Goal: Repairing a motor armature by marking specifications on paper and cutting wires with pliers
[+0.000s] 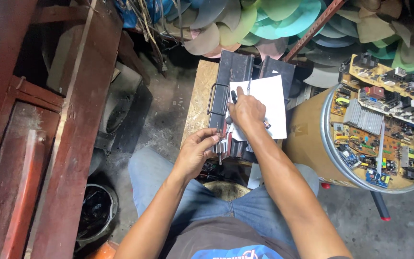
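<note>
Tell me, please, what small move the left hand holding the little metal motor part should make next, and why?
Probably hold it steady. The left hand pinches the small metal motor part with a shaft at the near edge of the white paper sheet, while the right hand presses down there with a dark pen-like tool; shifting could disturb that.

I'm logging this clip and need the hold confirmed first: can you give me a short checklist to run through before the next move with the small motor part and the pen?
1. Left hand grips the small motor part: ok, fingers wrap it at the near edge of the dark metal box.
2. Right hand holds the pen: ok, dark tip shows past the fingers.
3. White paper lies flat on the box: ok.
4. Pen tip touching the paper: cannot tell, hand hides it.
5. Part's shaft free of the paper: cannot tell, too small.
6. Drum of circuit boards apart from both hands: ok.
</note>
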